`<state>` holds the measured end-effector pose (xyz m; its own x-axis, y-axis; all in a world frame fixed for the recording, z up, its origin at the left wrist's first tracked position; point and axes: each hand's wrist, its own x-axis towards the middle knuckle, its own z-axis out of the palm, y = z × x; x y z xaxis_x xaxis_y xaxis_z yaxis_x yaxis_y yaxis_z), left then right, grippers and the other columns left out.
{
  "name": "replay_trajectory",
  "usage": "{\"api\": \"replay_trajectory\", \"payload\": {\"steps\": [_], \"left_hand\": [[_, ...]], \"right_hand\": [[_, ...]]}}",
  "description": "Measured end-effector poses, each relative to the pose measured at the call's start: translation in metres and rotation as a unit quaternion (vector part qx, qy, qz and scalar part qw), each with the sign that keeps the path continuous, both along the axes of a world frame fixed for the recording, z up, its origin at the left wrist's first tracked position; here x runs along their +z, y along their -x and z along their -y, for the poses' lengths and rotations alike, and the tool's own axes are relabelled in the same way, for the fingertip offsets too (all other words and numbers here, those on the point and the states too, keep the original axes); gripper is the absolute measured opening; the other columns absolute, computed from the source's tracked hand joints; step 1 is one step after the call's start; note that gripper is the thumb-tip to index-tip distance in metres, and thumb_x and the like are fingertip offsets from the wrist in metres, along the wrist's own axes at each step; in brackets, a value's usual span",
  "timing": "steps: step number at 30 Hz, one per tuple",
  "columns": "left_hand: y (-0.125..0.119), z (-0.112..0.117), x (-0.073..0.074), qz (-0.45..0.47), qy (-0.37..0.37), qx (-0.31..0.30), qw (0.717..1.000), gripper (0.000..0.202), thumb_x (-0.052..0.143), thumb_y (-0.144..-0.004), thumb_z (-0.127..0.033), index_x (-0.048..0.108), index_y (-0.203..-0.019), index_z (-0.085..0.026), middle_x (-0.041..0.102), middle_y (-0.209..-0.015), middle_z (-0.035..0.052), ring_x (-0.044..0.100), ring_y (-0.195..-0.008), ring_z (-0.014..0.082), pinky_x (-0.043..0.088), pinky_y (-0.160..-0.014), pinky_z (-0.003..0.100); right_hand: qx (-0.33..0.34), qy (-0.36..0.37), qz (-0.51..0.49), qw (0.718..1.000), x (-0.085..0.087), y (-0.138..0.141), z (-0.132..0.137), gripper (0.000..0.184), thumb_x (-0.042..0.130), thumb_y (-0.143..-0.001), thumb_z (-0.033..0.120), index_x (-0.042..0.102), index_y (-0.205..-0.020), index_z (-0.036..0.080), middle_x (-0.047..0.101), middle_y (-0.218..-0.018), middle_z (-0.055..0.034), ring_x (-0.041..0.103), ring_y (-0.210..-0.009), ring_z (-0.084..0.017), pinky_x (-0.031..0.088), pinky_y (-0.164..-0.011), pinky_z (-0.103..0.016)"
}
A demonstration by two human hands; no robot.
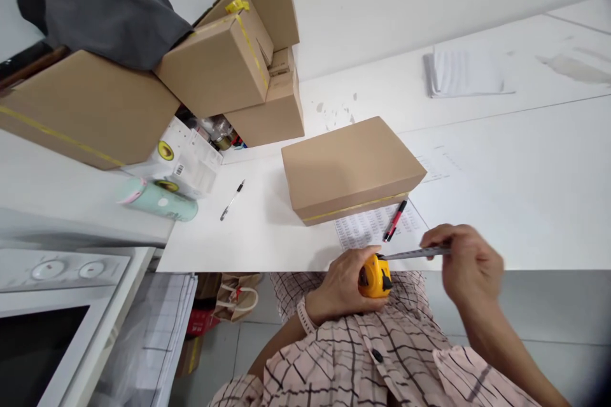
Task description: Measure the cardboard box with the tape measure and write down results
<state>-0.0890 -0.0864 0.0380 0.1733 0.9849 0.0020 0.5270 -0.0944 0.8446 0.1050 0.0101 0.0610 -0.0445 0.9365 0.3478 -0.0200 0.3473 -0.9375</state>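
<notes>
My left hand (341, 283) is wrapped round a yellow tape measure (375, 276) at the white table's near edge. My right hand (465, 264) pinches the end of the metal tape blade (413, 254), drawn out a short way to the right. Just beyond the hands a closed brown cardboard box (351, 167) with a yellow tape strip lies flat on the table. A red and black pen (395, 220) rests on a printed sheet (367, 229) at the box's near side.
A black pen (232, 200) lies left of the box. Stacked cardboard boxes (238, 57), a grey cloth (109, 16), a white carton (184, 162) and a mint bottle (162, 200) crowd the left. A folded paper stack (465, 73) sits far right. A white appliance (52, 305) stands lower left.
</notes>
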Motion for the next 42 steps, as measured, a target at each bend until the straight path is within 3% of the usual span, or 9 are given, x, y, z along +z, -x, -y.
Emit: {"api": "replay_trajectory", "payload": {"steps": [4, 8, 10, 14, 17, 21, 25, 31, 42], "left_hand": [[-0.003, 0.006, 0.008, -0.008, -0.056, 0.015, 0.998, 0.1, 0.087, -0.07, -0.049, 0.034, -0.152, -0.025, 0.064, -0.136, 0.0117, 0.066, -0.12, 0.0309, 0.054, -0.106, 0.05], [0.012, 0.0, 0.036, -0.044, -0.244, 0.06, 0.967, 0.084, 0.08, -0.082, -0.044, 0.035, -0.149, -0.023, 0.066, -0.132, 0.0135, 0.069, -0.116, 0.0279, 0.059, -0.098, 0.044], [0.029, -0.013, 0.057, -0.088, -0.331, 0.081, 0.936, 0.08, 0.076, -0.088, -0.042, 0.032, -0.152, -0.023, 0.064, -0.136, 0.0149, 0.067, -0.12, 0.0277, 0.058, -0.098, 0.044], [0.068, -0.058, 0.094, -0.224, -0.464, 0.137, 0.846, 0.079, 0.071, -0.094, -0.039, 0.026, -0.157, -0.024, 0.062, -0.14, 0.0159, 0.06, -0.131, 0.029, 0.053, -0.106, 0.045], [0.087, -0.092, 0.104, -0.307, -0.423, 0.141, 0.841, 0.064, 0.058, -0.101, -0.035, 0.028, -0.156, -0.023, 0.056, -0.148, 0.0157, 0.051, -0.14, 0.0287, 0.043, -0.116, 0.046], [0.096, -0.122, 0.095, -0.357, -0.283, 0.108, 0.884, 0.057, 0.047, -0.104, -0.038, 0.033, -0.156, -0.021, 0.046, -0.158, 0.0152, 0.046, -0.143, 0.0312, 0.039, -0.118, 0.05], [0.1, -0.131, 0.084, -0.331, -0.228, 0.093, 0.911, 0.058, 0.048, -0.104, -0.047, 0.038, -0.155, -0.021, 0.041, -0.162, 0.0161, 0.046, -0.142, 0.0327, 0.038, -0.117, 0.052], [0.104, -0.132, 0.082, -0.315, -0.229, 0.083, 0.917, 0.061, 0.044, -0.104, -0.055, 0.038, -0.154, -0.021, 0.04, -0.162, 0.0167, 0.042, -0.146, 0.0324, 0.034, -0.119, 0.051], [0.107, -0.134, 0.078, -0.305, -0.231, 0.079, 0.921, 0.065, 0.041, -0.103, -0.06, 0.038, -0.155, -0.021, 0.04, -0.162, 0.0168, 0.042, -0.146, 0.0331, 0.034, -0.119, 0.051]], "right_hand": [[0.081, 0.023, 0.128, 0.988, -0.022, 0.012, 0.019, 0.042, 0.046, -0.105, 0.048, 0.071, -0.084, 0.022, 0.069, -0.076, -0.0028, 0.064, -0.067, -0.016, 0.05, -0.064, -0.03], [-0.045, 0.089, 0.232, 0.968, -0.043, 0.017, 0.002, 0.044, 0.043, -0.102, 0.056, 0.07, -0.093, 0.021, 0.069, -0.077, -0.0039, 0.063, -0.069, -0.019, 0.047, -0.064, -0.031], [-0.08, 0.118, 0.336, 0.931, -0.05, 0.017, -0.017, 0.042, 0.047, -0.099, 0.056, 0.068, -0.106, 0.021, 0.072, -0.08, -0.005, 0.065, -0.07, -0.022, 0.044, -0.062, -0.032], [-0.051, 0.132, 0.537, 0.832, -0.052, 0.024, -0.045, 0.052, 0.043, -0.099, 0.058, 0.06, -0.129, 0.019, 0.076, -0.088, -0.0107, 0.069, -0.074, -0.029, 0.04, -0.061, -0.033], [-0.035, 0.111, 0.6, 0.792, -0.048, 0.029, -0.05, 0.057, 0.041, -0.099, 0.06, 0.059, -0.131, 0.016, 0.077, -0.096, -0.0174, 0.07, -0.078, -0.032, 0.043, -0.062, -0.035], [-0.01, 0.094, 0.622, 0.778, -0.048, 0.026, -0.051, 0.044, 0.041, -0.1, 0.037, 0.059, -0.133, 0.016, 0.077, -0.093, -0.0172, 0.069, -0.073, -0.029, 0.042, -0.061, -0.034], [-0.014, 0.076, 0.624, 0.778, -0.053, 0.008, -0.051, 0.042, 0.04, -0.096, 0.025, 0.066, -0.127, 0.014, 0.077, -0.086, -0.015, 0.068, -0.069, -0.027, 0.041, -0.059, -0.034], [0.008, -0.038, 0.6, 0.799, -0.063, -0.026, -0.045, 0.038, 0.04, -0.094, 0.018, 0.072, -0.115, 0.016, 0.074, -0.11, -0.0138, 0.069, -0.096, -0.029, 0.047, -0.065, -0.034], [0.104, -0.175, 0.723, 0.661, -0.041, -0.038, -0.066, 0.026, 0.046, -0.099, 0.014, 0.072, -0.096, 0.013, 0.07, -0.098, -0.0149, 0.064, -0.092, -0.027, 0.036, -0.056, -0.033]]}}
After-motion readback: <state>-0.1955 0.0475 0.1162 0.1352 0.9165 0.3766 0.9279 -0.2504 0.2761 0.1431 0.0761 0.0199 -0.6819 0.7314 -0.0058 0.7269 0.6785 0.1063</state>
